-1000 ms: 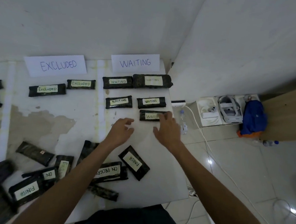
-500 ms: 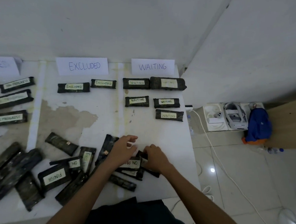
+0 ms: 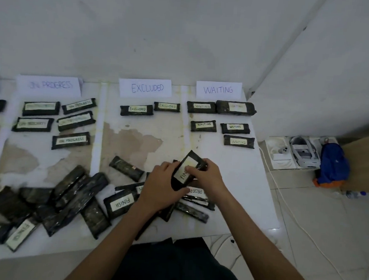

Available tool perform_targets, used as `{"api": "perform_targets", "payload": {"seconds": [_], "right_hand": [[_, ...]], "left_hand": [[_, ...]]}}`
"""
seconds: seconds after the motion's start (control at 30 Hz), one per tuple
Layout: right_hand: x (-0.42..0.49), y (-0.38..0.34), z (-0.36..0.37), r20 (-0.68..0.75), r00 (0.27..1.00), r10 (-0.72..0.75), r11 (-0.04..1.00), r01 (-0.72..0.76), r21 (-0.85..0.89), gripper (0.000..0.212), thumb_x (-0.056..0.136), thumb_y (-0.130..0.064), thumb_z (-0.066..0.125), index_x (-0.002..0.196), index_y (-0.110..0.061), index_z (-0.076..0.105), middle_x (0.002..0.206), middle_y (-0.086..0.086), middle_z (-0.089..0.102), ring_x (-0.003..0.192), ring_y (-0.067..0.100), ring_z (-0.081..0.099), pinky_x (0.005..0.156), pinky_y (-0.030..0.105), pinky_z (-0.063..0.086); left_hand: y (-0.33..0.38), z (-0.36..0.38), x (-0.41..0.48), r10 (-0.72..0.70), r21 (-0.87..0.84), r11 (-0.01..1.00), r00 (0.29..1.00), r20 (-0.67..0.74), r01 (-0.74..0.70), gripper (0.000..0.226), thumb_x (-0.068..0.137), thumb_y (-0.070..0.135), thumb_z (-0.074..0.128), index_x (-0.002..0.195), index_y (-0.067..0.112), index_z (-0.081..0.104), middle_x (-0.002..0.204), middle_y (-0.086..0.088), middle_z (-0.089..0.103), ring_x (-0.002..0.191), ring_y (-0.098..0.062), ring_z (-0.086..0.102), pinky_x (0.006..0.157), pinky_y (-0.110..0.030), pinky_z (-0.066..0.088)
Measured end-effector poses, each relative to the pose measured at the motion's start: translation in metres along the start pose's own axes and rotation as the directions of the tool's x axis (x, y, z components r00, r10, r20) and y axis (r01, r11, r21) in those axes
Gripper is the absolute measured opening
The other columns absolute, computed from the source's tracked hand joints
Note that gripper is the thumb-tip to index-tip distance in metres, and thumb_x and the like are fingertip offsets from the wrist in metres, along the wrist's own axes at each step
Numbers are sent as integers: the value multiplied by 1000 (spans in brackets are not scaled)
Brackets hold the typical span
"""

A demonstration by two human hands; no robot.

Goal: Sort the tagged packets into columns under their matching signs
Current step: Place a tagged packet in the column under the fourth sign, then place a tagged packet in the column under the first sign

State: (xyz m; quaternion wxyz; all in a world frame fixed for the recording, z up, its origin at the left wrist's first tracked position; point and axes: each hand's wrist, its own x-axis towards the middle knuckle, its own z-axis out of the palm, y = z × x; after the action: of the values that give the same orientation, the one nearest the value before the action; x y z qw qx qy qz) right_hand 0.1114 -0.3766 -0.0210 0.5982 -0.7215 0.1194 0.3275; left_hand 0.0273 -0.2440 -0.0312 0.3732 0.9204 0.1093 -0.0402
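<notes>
Together, left hand [image 3: 160, 186] and right hand [image 3: 209, 178] hold a packet [image 3: 189, 161], seemingly tagged FINISH.

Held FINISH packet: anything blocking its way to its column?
No FINISH sign is readable in view, so the route can't be fully judged. The left hand and right hand hold the FINISH packet tilted up; leftward lie EXCLUDED packets and ON PROGRESS packets, all flat, nothing standing above them.

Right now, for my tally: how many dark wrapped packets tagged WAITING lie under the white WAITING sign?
5 dark WAITING packets: two in the top row, two in the middle, one below right. None seems hidden.
</notes>
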Motion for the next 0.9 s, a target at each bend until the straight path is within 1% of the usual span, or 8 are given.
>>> {"api": "perform_targets", "payload": {"seconds": [0.1, 0.2, 0.37, 0.47, 0.57, 0.73, 0.8, 0.9], "right_hand": [[-13, 8, 39, -2, 1000, 5, 998, -5, 66, 25, 78, -9, 75, 92, -6, 55, 103, 23, 64, 91, 32, 67, 73, 44, 59], [-24, 11, 69, 47, 999, -24, 996, 19, 90, 25, 80, -12, 73, 95, -7, 54, 103, 19, 62, 90, 27, 67, 69, 34, 59], [-37, 11, 103, 149, 984, -99, 984, 119, -136, 50, 81, -30, 73, 121, -19, 45, 110, 3, 61, 95, 14, 65, 69, 25, 55], [-37, 13, 122, 223, 962, -155, 935, 216, -282, 56, 80, -34, 73, 125, -22, 42, 109, 0, 60, 96, 13, 64, 77, 32, 57], [-35, 12, 145, 331, 928, -174, 863, 305, -402, 54, 79, -37, 72, 123, -24, 43, 110, -1, 60, 97, 14, 63, 83, 38, 57], [-37, 1, 189, 488, 855, -178, 772, 428, -469, 50, 80, -32, 72, 122, -21, 47, 111, -2, 58, 91, 8, 59, 71, 17, 49], [-39, -5, 208, 535, 827, -172, 749, 462, -474, 48, 80, -30, 72, 121, -22, 49, 110, -2, 57, 85, 8, 59, 71, 19, 49], [-40, -12, 240, 591, 789, -166, 717, 508, -478, 44, 82, -28, 71, 119, -20, 51, 110, -1, 56, 86, 10, 60, 75, 25, 52]], "left_hand": [[-20, -14, -15, 32, 73, 997, 998, -48, -29, 76, 72, 47, 63, 137, 15, 38, 122, -5, 50, 106, -25, 49, 88, -38, 45], [-44, -33, -28, 61, 101, 993, 996, -66, -54, 69, 75, 36, 58, 136, 11, 40, 121, -9, 51, 103, -29, 52, 82, -42, 49], [-79, -67, -49, 68, 153, 987, 994, -91, -53, 66, 74, 18, 68, 134, 12, 42, 123, -9, 52, 106, -28, 51, 87, -40, 48], [-103, -84, -61, 31, 190, 982, 991, -133, -5, 69, 73, 11, 70, 136, 14, 42, 130, -6, 50, 112, -28, 47, 93, -43, 45], [-124, -97, -75, -51, 205, 975, 984, -170, 86, 71, 73, 4, 68, 137, 16, 41, 134, -5, 47, 120, -29, 40, 100, -45, 39], [-162, -124, -102, -138, 226, 955, 963, -232, 192, 68, 74, 9, 69, 136, 17, 42, 135, -6, 47, 123, -30, 40, 99, -47, 39], [-180, -140, -111, -154, 222, 951, 952, -264, 215, 69, 70, 4, 67, 135, 16, 44, 133, -7, 48, 121, -31, 42, 96, -49, 41], [-207, -167, -123, -179, 219, 943, 936, -302, 250, 72, 67, -3, 66, 134, 13, 45, 133, -9, 48, 120, -32, 42, 95, -48, 42]]}}
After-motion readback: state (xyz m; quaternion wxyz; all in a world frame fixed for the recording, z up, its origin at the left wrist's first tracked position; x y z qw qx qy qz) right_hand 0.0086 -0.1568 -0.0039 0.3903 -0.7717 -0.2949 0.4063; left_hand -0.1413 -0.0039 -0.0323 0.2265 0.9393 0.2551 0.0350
